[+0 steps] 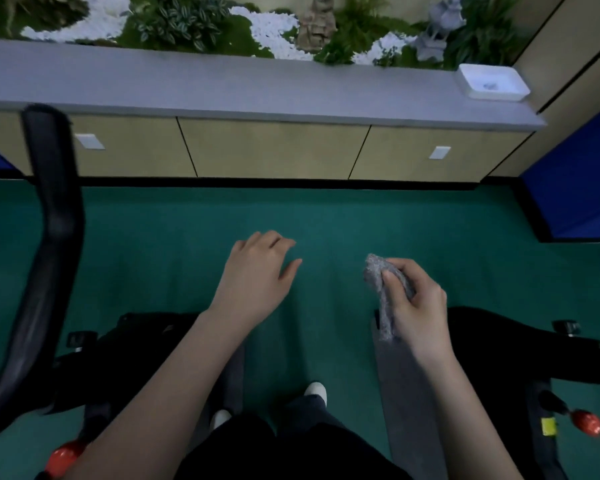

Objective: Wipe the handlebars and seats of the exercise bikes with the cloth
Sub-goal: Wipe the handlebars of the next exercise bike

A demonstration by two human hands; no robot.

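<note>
As the view runs outward from the wearer's feet, the items stand as follows.

White shoes (316,389): one pair, on the green floor (326,216), between two exercise bikes.

Left bike frame (146,337): black, low, with a red knob (63,459) at the near corner.

Right bike frame (499,341): black, with a second red knob (587,423) and a grey foot bar (406,393) lying on the floor, long axis near to far.

Seats: none in view.

Left hand (257,271): released, fingers loosely spread, palm down, holding and touching nothing, above the floor.

Right hand (416,306): grasping the cloth (378,278), which is grey and crumpled. Thumb and curled fingers pinch its upper part, and a tail hangs below the hand, over the foot bar's far end. The cloth appears to touch no bike part.

Handlebar (58,209): black, on the left bike, blurred. Its long axis runs near to far up the left edge, bending near its far end. It lies well to the left of both hands. The left hand is the nearer, but the cloth sits in the right, the farther. On that footing the coming move calls for the right hand to cross leftward, or for a handover. No handlebar of the right bike shows.

Beyond: beige cabinet (274,150) fronts, with a grey ledge (222,88) above and a white tray (492,82) at its right end. Behind is a planter (187,26) with foliage and white pebbles. A blue mat (575,188) stands at far right.
</note>
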